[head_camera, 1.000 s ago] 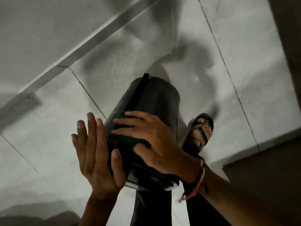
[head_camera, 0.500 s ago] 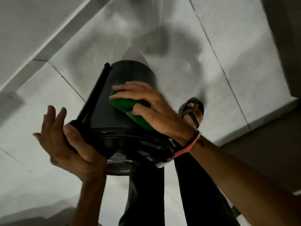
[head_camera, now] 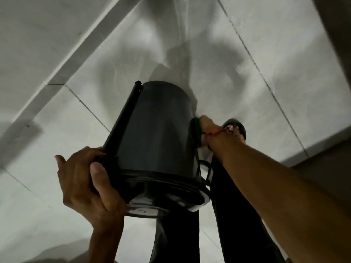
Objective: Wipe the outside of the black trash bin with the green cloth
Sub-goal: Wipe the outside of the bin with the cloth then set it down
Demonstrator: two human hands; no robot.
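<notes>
Left hand (head_camera: 85,185) gripping black bin (head_camera: 155,133) rim, right hand (head_camera: 206,128) pressing green cloth (head_camera: 196,130) against its side

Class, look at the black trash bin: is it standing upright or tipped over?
Tipped. The black trash bin is held off the floor, lid end toward the camera, left hand gripping its rim.

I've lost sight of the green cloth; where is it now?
In the head view, the green cloth is pressed by the right hand against the right side of the black cylindrical trash bin.
</notes>
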